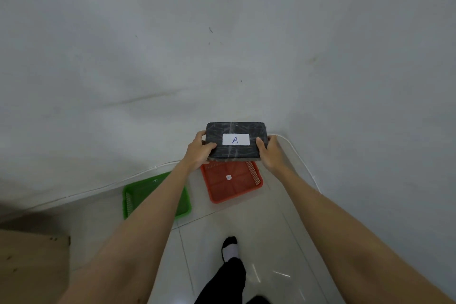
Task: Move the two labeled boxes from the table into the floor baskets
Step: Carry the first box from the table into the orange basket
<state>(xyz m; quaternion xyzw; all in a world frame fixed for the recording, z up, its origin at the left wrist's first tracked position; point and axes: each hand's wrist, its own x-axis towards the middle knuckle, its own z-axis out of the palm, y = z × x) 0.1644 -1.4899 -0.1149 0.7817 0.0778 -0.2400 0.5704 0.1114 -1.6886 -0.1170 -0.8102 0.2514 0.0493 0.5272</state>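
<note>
A cardboard edge [32,259] is showing in the lower left corner of the frame, and to its right a green basket [145,192] is sitting on the tiled floor [266,242] against the white wall [222,32], partly crossed by the left forearm. The left hand [197,153] is gripping the left short end of the black box [236,140], its grip closed on it with the thumb lying over the top face and the fingers curling around the end. The box is being held flat in mid-air just right of centre, its long axis running left to right across the frame, its white label [236,139] with a handwritten A facing up and reading upright to the camera. Directly below it in the frame, an orange basket [232,184] with a small tag inside is lying on the floor. The right hand [271,155] is clasping the right short end the same way, thumb on top. A socked foot [230,249] is stepping forward at lower centre.
</note>
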